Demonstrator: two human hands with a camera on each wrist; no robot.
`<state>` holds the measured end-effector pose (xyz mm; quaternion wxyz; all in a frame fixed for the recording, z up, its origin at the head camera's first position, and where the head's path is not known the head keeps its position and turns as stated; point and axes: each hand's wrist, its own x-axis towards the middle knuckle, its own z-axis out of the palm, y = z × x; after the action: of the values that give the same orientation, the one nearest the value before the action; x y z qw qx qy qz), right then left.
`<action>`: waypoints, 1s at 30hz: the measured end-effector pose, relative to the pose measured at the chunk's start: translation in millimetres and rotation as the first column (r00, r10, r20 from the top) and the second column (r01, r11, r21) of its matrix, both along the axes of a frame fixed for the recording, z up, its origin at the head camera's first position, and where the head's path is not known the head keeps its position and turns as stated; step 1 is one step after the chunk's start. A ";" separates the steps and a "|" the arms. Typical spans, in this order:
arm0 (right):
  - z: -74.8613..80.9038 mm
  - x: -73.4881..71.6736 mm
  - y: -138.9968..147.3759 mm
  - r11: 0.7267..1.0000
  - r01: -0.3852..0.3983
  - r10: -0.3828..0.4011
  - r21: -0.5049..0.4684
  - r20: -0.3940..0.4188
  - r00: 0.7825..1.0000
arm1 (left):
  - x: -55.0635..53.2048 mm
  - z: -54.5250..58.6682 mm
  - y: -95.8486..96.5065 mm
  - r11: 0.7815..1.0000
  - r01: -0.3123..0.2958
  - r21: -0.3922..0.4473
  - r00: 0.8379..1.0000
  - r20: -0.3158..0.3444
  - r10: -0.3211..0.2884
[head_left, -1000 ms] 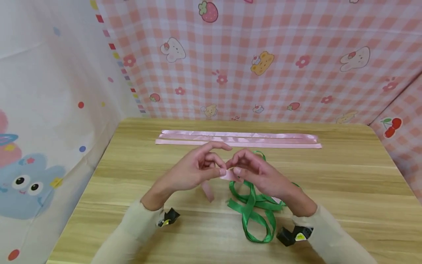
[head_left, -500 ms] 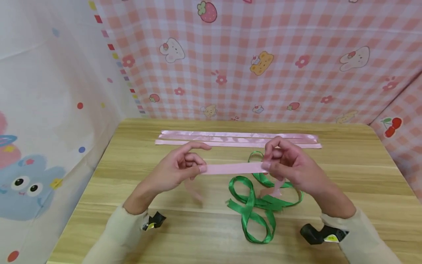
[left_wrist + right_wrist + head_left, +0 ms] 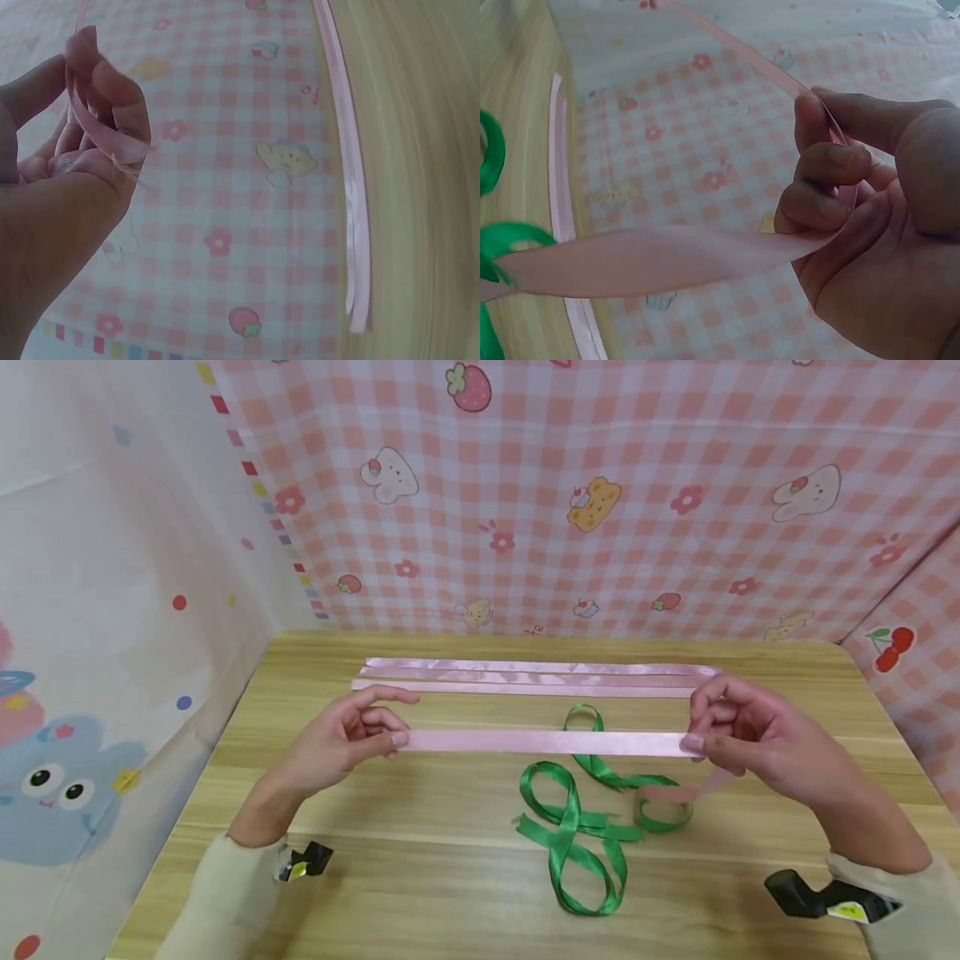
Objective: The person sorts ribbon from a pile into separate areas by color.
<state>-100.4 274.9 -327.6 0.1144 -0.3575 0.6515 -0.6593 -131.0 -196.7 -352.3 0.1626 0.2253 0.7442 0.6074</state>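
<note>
A pink satin ribbon (image 3: 540, 742) is stretched level between the two hands, above the table. My left hand (image 3: 341, 739) pinches it between thumb and index finger; in the left wrist view a short frayed ribbon end (image 3: 124, 146) lies in the palm. Thumb and fingers of my right hand (image 3: 757, 739) pinch the other side. From there a loose tail of the ribbon (image 3: 667, 259) hangs down over the green ribbon, as the right wrist view shows. Curled in loops, the green ribbon (image 3: 567, 822) lies on the table below.
Several pink ribbon strips (image 3: 480, 677) lie side by side along the back of the wooden table (image 3: 420, 893). A checked cloth (image 3: 525, 468) hangs behind the table, and a white printed cloth (image 3: 112, 568) hangs at the left.
Both hands came apart, the left moving leftward and the right rightward. The pink ribbon between them went from bunched to a long straight stretch.
</note>
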 end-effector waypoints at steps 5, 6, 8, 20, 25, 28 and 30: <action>-7.1 2.8 20.7 0.994 0.032 -0.035 0.104 0.030 0.999 | -1.8 -8.8 -16.7 0.999 -0.030 -0.018 0.999 0.040 0.031; -8.8 3.0 24.9 0.991 0.042 -0.047 0.128 0.036 0.998 | -2.2 -10.8 -20.1 0.998 -0.051 -0.027 0.998 0.046 0.053; -13.3 2.5 34.2 0.989 0.050 -0.057 0.138 0.049 0.997 | -3.5 -14.7 -26.8 0.995 -0.094 -0.039 0.994 0.048 0.096; -29.4 -0.7 87.5 0.928 0.192 -0.218 0.319 0.047 0.975 | -13.4 -31.8 -57.2 0.984 -0.179 -0.009 0.975 0.132 0.179; -40.5 -1.1 105.5 0.862 0.238 -0.281 0.448 0.030 0.959 | -17.6 -39.3 -66.4 0.965 -0.255 -0.063 0.952 0.159 0.262; -47.5 -3.0 115.1 0.843 0.243 -0.301 0.480 0.047 0.953 | -20.0 -44.2 -73.8 0.971 -0.223 -0.089 0.956 0.176 0.236; -52.1 -5.0 120.5 0.848 0.234 -0.299 0.475 0.066 0.952 | -21.6 -47.9 -78.5 0.976 -0.195 -0.096 0.959 0.193 0.210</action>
<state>-105.4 395.4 -379.7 0.1477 -0.1798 0.8232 -0.5179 -152.6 -275.2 -400.2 0.1827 0.0790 0.7654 0.6120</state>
